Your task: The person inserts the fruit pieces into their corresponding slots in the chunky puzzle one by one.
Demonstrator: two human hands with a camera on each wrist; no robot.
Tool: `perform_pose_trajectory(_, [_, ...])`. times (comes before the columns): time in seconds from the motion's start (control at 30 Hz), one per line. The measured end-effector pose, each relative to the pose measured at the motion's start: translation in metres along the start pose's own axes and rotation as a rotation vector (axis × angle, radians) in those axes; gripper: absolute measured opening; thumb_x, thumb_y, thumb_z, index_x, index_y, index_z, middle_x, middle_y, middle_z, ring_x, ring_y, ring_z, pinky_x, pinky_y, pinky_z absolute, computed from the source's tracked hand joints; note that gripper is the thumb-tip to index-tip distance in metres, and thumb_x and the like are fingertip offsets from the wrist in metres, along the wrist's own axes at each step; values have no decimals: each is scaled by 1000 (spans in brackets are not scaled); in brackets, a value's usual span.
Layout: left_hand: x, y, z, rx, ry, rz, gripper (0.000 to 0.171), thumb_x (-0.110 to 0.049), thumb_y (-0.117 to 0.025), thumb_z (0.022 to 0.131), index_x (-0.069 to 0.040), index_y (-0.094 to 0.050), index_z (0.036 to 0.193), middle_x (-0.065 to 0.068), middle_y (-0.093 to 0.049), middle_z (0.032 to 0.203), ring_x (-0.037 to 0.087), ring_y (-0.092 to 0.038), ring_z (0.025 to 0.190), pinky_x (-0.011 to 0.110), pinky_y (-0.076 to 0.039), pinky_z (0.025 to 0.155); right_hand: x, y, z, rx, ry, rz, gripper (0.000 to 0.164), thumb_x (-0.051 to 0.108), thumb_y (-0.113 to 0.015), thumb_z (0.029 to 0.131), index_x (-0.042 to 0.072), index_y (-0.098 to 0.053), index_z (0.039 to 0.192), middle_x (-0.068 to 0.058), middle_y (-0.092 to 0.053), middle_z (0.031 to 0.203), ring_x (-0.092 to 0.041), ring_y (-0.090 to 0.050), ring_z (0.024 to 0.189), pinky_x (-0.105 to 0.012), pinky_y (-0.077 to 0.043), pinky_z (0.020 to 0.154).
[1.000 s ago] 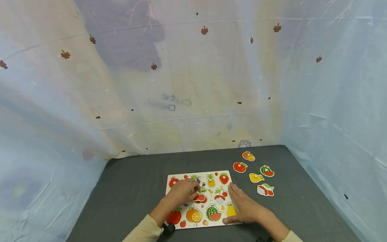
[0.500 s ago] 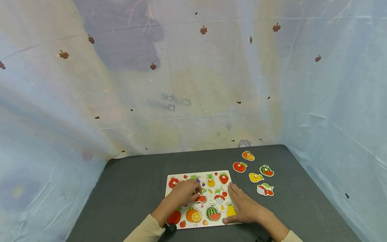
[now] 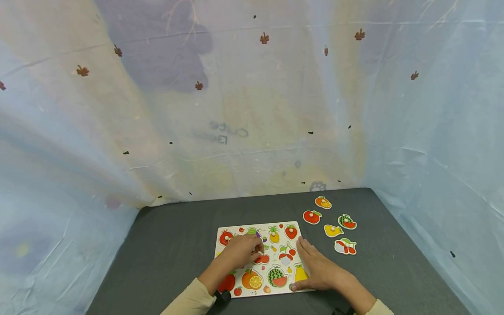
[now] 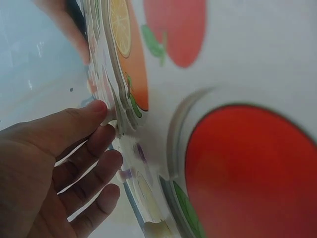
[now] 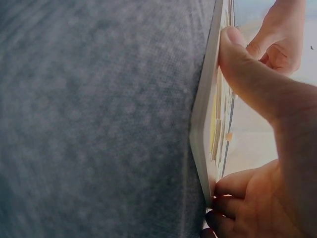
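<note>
A white fruit puzzle board [image 3: 241, 294] lies on the dark table in the head view. My left hand [image 3: 243, 250] reaches over its middle, thumb and index finger pinching a red-fruit puzzle piece [image 3: 260, 259] at its slot. In the left wrist view, thumb and index meet at the board's face while the other fingers [image 4: 106, 166] bend loosely beside them. My right hand [image 3: 320, 267] rests against the board's right side, fingers extended along the edge and thumb on the front right corner. The right wrist view shows that thumb [image 5: 242, 59] pressing the board's face.
Several loose knobbed pieces lie right of the board: an orange [image 3: 323, 202], a red apple-like one [image 3: 312, 217], a watermelon [image 3: 347, 222], a yellow pear [image 3: 333, 230] and a red-and-white fruit [image 3: 345, 246]. A pale patterned curtain [image 3: 252, 109] surrounds the table [image 3: 173, 245].
My left hand shifts slightly right, and the red-fruit puzzle piece, earlier offset over the board, now lines up with its slot. The right hand stays in place.
</note>
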State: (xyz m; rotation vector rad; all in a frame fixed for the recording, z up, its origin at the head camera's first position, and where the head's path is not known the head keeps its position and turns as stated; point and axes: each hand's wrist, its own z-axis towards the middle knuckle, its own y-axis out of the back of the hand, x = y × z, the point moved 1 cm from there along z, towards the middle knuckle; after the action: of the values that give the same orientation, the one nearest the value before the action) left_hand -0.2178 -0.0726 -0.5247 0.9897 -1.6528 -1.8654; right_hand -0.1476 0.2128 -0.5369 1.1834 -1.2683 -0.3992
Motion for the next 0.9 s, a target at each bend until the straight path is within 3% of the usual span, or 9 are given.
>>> perform_pose_trajectory(0.27, [0, 0, -2, 0, -1, -13, 7, -29, -81, 99, -26, -76, 98, -16, -63, 90, 0, -53, 74, 21, -50, 69, 1, 0, 0, 1, -2, 3, 137, 68, -89, 76, -5, -19, 168, -23, -13, 178, -44, -18, 163, -66, -24, 127])
perform_pose_trajectory(0.53, [3, -1, -4, 34, 26, -66, 10, -34, -77, 102, -27, -77, 110, -16, -69, 99, 0, -60, 86, 25, -55, 78, 3, 2, -1, -6, -3, 10, 137, 67, -90, 76, -6, -20, 168, -24, -13, 178, -44, -18, 163, -66, -24, 127])
perform_pose_trajectory(0.9, [7, 1, -9, 27, 33, -117, 19, -32, -79, 100, -24, -77, 117, -12, -69, 105, 1, -61, 87, 24, -56, 77, 4, 4, -3, -27, 11, -5, 136, 68, -89, 76, -7, -22, 167, -25, -17, 176, -45, -22, 162, -66, -28, 126])
